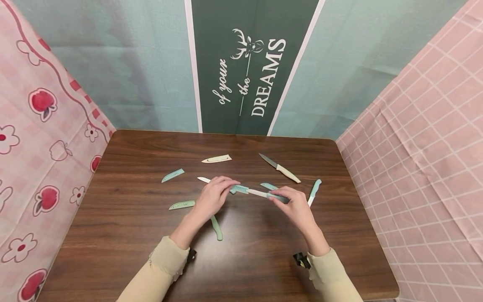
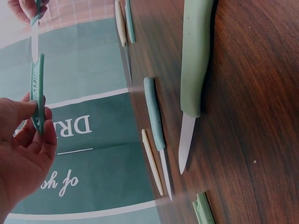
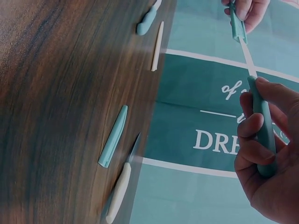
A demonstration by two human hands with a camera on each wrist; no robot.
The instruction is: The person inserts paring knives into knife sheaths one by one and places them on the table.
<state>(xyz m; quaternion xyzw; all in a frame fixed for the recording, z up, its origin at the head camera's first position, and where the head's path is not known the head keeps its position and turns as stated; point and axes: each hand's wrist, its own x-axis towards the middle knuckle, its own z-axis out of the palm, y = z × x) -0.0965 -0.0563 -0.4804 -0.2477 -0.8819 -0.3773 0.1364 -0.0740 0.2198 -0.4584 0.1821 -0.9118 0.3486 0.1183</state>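
My left hand (image 1: 213, 196) pinches a teal blade sheath (image 1: 242, 190) near its closed end; the lettering on it shows in the left wrist view, where the sheath (image 2: 40, 88) points up. In my right hand (image 1: 296, 206) is a knife with a teal handle (image 3: 265, 128) and a white blade (image 1: 258, 193), the fingers curled round the handle. The blade's front part lies in the sheath's mouth, with much of the blade still showing between the hands. Both are held above the table. Below the left forearm lies a green-handled knife (image 2: 194, 65), its blade white.
On the wooden table (image 1: 143, 251) lie a cream sheath (image 1: 216, 159), a blue sheath (image 1: 172, 175), a green sheath (image 1: 182, 204) and a teal sheath (image 3: 113, 137). Also there are a cream-handled knife (image 1: 288, 173), a blue-handled knife (image 1: 315, 189) at right and another blue-handled knife (image 2: 154, 112) behind the left hand.
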